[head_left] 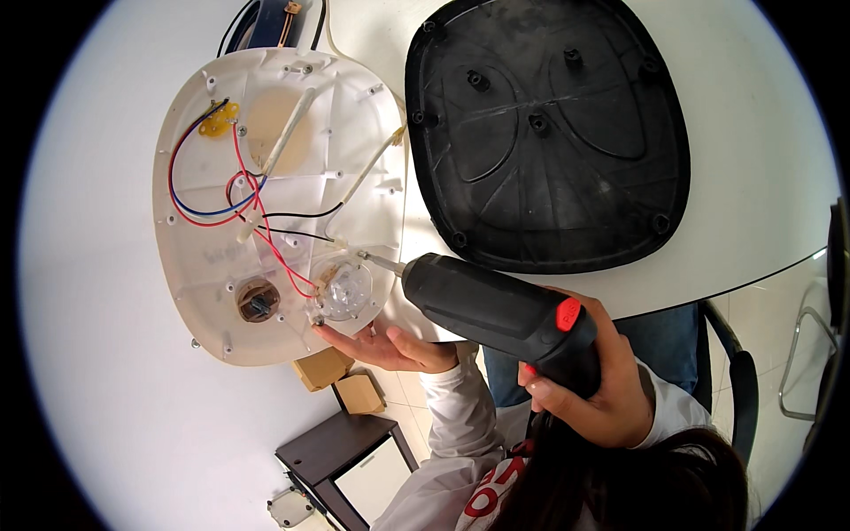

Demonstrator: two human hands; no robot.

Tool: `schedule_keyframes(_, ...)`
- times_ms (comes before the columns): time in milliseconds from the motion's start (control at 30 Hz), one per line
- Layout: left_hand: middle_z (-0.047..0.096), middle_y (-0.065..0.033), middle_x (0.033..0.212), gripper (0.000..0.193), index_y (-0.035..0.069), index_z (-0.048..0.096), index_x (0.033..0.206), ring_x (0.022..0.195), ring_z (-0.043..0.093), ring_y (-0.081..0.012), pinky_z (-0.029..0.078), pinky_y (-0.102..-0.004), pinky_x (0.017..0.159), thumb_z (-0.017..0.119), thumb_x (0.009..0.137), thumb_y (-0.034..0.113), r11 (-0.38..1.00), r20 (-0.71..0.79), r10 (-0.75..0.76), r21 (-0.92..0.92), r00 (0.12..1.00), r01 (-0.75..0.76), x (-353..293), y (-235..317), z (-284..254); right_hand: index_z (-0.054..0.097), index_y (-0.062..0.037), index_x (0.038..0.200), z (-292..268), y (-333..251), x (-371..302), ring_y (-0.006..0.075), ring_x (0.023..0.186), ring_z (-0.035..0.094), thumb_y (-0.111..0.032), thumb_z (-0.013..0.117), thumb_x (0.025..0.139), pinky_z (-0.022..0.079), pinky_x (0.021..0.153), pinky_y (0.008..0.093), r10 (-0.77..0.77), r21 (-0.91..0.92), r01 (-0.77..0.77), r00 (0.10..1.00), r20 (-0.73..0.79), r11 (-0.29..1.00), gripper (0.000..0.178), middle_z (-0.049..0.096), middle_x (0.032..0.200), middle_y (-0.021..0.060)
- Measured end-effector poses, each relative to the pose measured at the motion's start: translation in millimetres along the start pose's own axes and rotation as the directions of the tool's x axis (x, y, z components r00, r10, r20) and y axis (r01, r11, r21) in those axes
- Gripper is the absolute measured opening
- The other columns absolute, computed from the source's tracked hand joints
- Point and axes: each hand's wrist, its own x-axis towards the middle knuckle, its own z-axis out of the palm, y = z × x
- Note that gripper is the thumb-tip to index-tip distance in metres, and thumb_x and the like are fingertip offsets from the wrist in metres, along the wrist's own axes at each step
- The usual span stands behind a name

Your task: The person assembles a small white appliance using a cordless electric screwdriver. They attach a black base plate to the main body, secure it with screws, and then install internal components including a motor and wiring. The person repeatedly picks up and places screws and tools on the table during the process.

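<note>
Now | right hand grip clenched round matte black screwdriver | bit at clear round fitting | left hand spread beneath glossy white shell.

— Where can hands pass?
— Over the bare white surface left of the white shell.
— And rightward?
— The black cover blocks it; loose wires clutter the shell.
</note>
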Motion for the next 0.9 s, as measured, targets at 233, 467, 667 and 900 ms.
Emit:
schedule_keyframes(233,0.025,-0.0259,0.141,0.073,0.004,0.005,0.144,0.124,0.037,-0.0415,0.034,-0.0521,0.100,0.041,0.087,0.033,1.000,0.026,0.020,0.004,0.999,-0.020,1,-1,-3,0.034,0.0028,0.130,1,2,0,0.0277,0.096,0.063,-0.016,0.066,0.081,0.047,0.083,0.0320,-0.019,0.005,0.020,1.000,-0.014,1.000,0.062,0.059,0.107,0.0209)
schedule_keyframes(467,0.026,-0.0284,0.139,0.074,0.002,0.005,0.144,0.122,0.039,-0.0416,0.037,-0.0503,0.098,0.041,0.089,0.035,0.973,0.074,0.083,0.209,0.994,-0.097,-6,-14,-16,0.035,0.0023,0.129,0,4,0,0.0273,0.092,0.065,-0.015,0.067,0.079,0.048,0.080,0.0311,-0.066,-0.030,0.065,0.998,-0.019,0.997,0.062,0.061,0.103,0.0203)
schedule_keyframes(667,0.026,-0.0281,0.139,0.075,0.000,0.006,0.143,0.122,0.040,-0.0408,0.038,-0.0497,0.097,0.042,0.090,0.039,0.957,0.036,0.039,0.287,0.999,-0.048,-8,-9,-16,0.036,0.0016,0.129,-1,9,1,0.0274,0.090,0.066,-0.013,0.069,0.077,0.049,0.078,0.0305,-0.162,-0.092,0.161,0.987,-0.005,0.983,0.063,0.062,0.100,0.0197)
schedule_keyframes(900,0.025,-0.0262,0.140,0.072,0.000,0.008,0.143,0.121,0.041,-0.0402,0.038,-0.0489,0.097,0.040,0.088,0.034,0.993,-0.005,0.037,0.114,0.999,-0.036,3,11,3,0.036,0.0002,0.130,-2,8,-1,0.0287,0.086,0.066,-0.014,0.069,0.076,0.049,0.076,0.0312,-0.148,-0.115,0.147,0.989,-0.005,0.982,0.065,0.062,0.098,0.0202)
